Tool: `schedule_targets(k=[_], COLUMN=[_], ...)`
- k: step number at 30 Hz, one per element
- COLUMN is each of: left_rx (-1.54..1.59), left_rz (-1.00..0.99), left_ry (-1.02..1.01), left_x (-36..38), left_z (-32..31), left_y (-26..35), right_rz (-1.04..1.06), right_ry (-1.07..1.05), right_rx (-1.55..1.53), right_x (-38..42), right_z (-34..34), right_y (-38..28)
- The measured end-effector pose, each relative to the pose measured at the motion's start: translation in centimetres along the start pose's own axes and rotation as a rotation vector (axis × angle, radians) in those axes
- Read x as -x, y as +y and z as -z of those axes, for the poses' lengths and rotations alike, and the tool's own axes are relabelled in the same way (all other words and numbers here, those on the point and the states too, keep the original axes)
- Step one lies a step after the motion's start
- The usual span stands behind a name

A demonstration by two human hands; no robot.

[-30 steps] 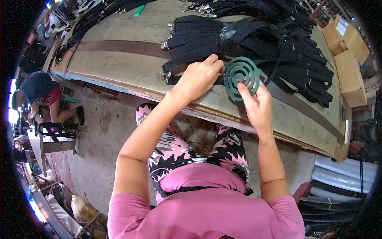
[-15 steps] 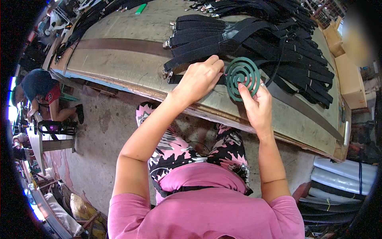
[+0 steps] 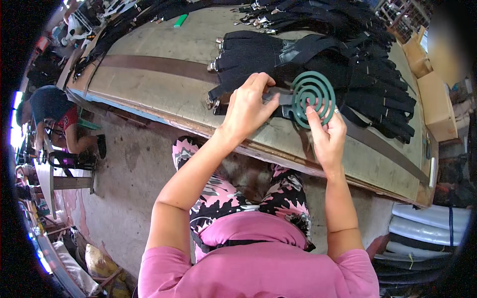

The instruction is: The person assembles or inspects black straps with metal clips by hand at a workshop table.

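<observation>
My right hand (image 3: 328, 134) grips a green mosquito coil (image 3: 298, 102), the thumb pressed on its middle rings and the other fingers behind it. The coil is held up, its flat face toward me, over the table's near edge. To its left is my left hand (image 3: 248, 107), with thumb and forefinger apart and nothing seen between them; its lower fingers are partly hidden. Beyond both hands lies a pile of black elastic straps (image 3: 248, 52) with metal clips (image 3: 212, 65) at the left ends.
The worktable (image 3: 164, 42) carries a brown strip (image 3: 159, 64), a green object (image 3: 181, 20) and more black straps (image 3: 298, 12) at the back. Cardboard boxes (image 3: 437, 107) stand on the right. Plastic-wrapped rolls (image 3: 422, 223) lie below them. Another person (image 3: 54, 109) bends over at the left.
My left thumb and fingers have spread apart and come away from the coil's edge. The coil has shifted slightly to the right in my right hand. The view has tilted a little.
</observation>
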State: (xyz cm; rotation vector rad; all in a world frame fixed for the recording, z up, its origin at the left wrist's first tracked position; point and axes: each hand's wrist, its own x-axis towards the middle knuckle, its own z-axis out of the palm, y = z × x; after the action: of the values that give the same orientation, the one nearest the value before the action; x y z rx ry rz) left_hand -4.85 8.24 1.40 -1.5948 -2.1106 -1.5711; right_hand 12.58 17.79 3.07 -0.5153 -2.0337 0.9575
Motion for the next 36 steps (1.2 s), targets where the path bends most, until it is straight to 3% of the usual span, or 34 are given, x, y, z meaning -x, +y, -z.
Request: schedule_targets(k=[4, 10, 16, 20, 23, 27, 36], left_rx=[-0.004, -0.026, -0.124, -0.142, -0.058, 0.051, 0.105], left_rz=[-0.05, -0.04, -0.184, -0.18, -0.191, -0.035, 0.008], left_ry=[0.085, 0.115, 0.046, 0.018, 0.158, 0.108, 0.096], left_x=[-1.2, -3.0, -4.4, -4.5, -4.1, -2.9, -2.9], left_z=[-0.6, -1.3, -1.2, -1.4, -0.8, -0.3, 0.2], left_y=[0.4, 0.4, 0.1, -0.5, -0.6, -1.1, -1.1], right_rz=[0.0, 0.004, 0.025, 0.009, 0.057, 0.165, 0.266], right_ry=[0.133, 0.157, 0.153, 0.141, 0.088, 0.004, -0.031], right_rx=[-0.142, -0.176, -0.178, -0.227, -0.146, -0.034, 0.049], right_x=[-1.3, -2.7, -3.3, -3.6, -3.9, -4.4, -4.6], right_z=[-0.1, -0.1, -0.4, -0.9, -0.7, -0.6, -1.5], right_y=[1.5, 1.6, 2.1, 1.6, 1.8, 1.3, 1.9])
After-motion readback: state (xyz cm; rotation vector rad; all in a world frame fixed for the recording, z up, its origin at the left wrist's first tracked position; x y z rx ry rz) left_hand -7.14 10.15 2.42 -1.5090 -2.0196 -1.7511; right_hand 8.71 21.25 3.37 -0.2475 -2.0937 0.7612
